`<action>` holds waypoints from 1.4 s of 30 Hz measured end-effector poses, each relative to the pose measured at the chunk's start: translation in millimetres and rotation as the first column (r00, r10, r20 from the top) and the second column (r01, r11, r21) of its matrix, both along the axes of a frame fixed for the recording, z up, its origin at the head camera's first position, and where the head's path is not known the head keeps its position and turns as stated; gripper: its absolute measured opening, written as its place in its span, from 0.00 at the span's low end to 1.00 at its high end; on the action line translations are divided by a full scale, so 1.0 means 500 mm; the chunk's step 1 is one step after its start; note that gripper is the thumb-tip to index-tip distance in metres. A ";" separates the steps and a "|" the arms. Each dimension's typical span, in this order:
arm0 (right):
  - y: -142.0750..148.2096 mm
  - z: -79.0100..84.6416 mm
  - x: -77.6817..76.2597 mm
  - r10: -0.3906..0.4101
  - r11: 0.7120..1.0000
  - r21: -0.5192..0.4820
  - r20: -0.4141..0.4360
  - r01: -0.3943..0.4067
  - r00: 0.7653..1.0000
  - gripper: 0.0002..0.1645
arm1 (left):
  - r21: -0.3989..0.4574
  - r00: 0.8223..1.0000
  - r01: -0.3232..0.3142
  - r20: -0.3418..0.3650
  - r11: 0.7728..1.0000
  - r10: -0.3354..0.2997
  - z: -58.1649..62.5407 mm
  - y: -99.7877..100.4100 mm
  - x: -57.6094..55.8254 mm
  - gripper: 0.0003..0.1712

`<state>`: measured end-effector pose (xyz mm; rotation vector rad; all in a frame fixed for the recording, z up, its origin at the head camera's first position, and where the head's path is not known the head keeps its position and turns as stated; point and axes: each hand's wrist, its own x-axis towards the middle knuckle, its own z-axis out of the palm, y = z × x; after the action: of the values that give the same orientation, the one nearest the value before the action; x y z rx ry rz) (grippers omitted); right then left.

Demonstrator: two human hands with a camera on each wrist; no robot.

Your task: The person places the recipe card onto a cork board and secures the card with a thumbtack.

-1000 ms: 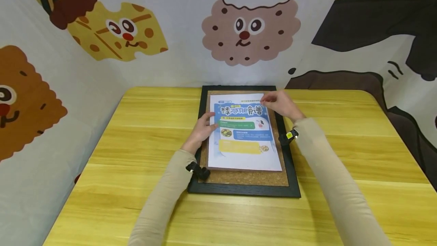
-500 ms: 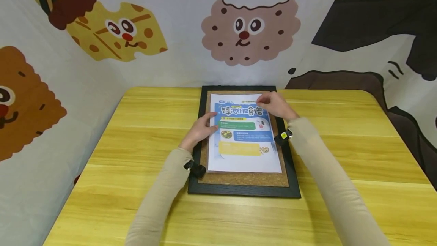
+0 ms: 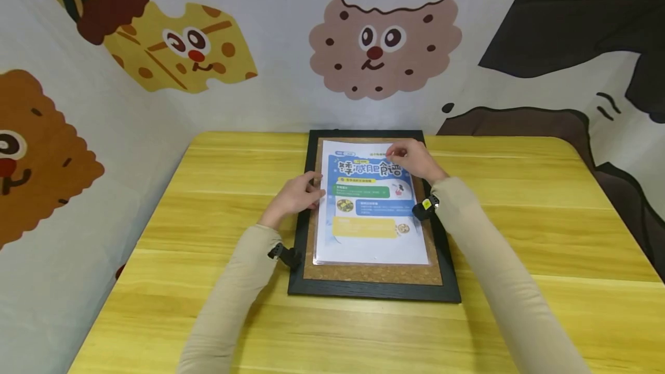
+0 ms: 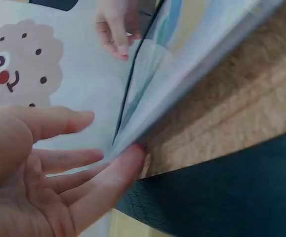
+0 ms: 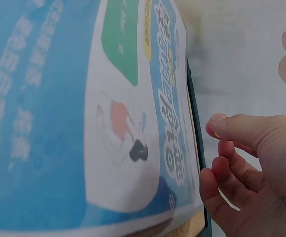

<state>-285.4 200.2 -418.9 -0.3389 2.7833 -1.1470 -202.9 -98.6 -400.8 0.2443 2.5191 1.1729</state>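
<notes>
A printed poster sheet [image 3: 374,250] with blue, green and yellow panels lies on a black-framed cork board [image 3: 371,275]. At its left edge is my left hand [image 3: 293,195], fingers loosely spread; in the left wrist view one fingertip touches the sheet's edge [image 4: 207,64], which stands slightly off the cork. Over the sheet's upper right corner, my right hand [image 3: 415,159] holds thumb and forefinger together. Something small seems pinched there, mostly hidden by the fingertips. The other fingers of this right hand [image 5: 266,173] are curled in the right wrist view.
The board lies on a yellow wood-grain table [image 3: 218,189], its far end near the table's back edge. Behind hangs a white cloth with cartoon figures [image 3: 384,45]. Each wrist carries a black strap with a camera [image 3: 427,208].
My left hand has drawn back leftward from over the sheet to its edge. My right hand has shifted a little left along the top corner, fingertips still together.
</notes>
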 end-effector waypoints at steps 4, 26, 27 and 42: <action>-0.010 -0.004 -0.008 -0.005 1.000 -0.008 0.014 0.005 1.000 0.11 | -0.095 0.998 0.017 -0.063 0.995 -0.023 -0.006 0.003 -0.006 0.29; -0.078 -0.034 -0.046 -0.068 0.989 -0.128 -0.002 0.067 0.998 0.13 | -0.210 0.977 0.145 -0.122 0.967 -0.173 -0.037 -0.027 -0.044 0.36; -0.080 -0.034 -0.047 -0.072 0.989 -0.129 0.001 0.072 0.997 0.13 | -0.202 0.979 0.143 -0.114 0.969 -0.169 -0.040 -0.027 -0.045 0.37; -0.097 -0.037 -0.076 -0.070 0.988 -0.140 -0.009 0.068 0.997 0.12 | -0.153 0.989 0.137 -0.036 0.979 -0.144 -0.038 -0.019 -0.057 0.35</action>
<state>-323.2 151.9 -437.5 -0.2655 2.7535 -1.3643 -231.3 -107.8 -419.7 0.4078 2.5687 0.9286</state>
